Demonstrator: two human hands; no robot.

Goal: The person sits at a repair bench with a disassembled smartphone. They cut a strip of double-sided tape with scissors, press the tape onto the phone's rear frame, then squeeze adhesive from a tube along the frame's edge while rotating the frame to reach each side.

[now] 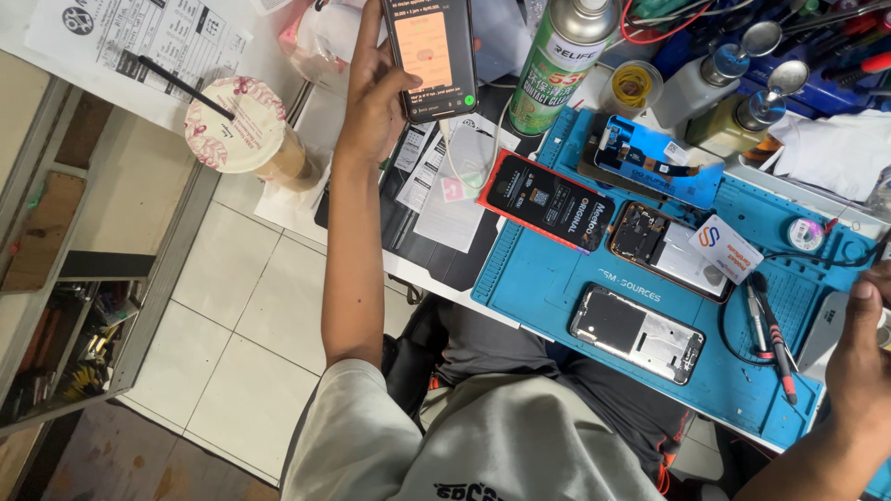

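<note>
My left hand (371, 88) is stretched forward and grips a lit smartphone (432, 56) with an orange screen, thumb across its lower edge. At the frame's right edge my right hand (858, 366) hovers by the blue work mat (538, 278), fingers curled near a grey object (821, 334); whether it grips it is unclear. On the mat lie two opened phones with bare insides, one (639, 332) near me and another (664, 249) behind it. A black phone-part box (549, 200) with a red edge overlaps the mat's left side.
A green spray can (568, 51), two pump bottles (738, 88), a solder roll (631, 88) and tweezers (770, 334) surround the mat. A lidded drink cup with a straw (243, 130) stands at left on papers. A shelf unit (65, 278) lies below left.
</note>
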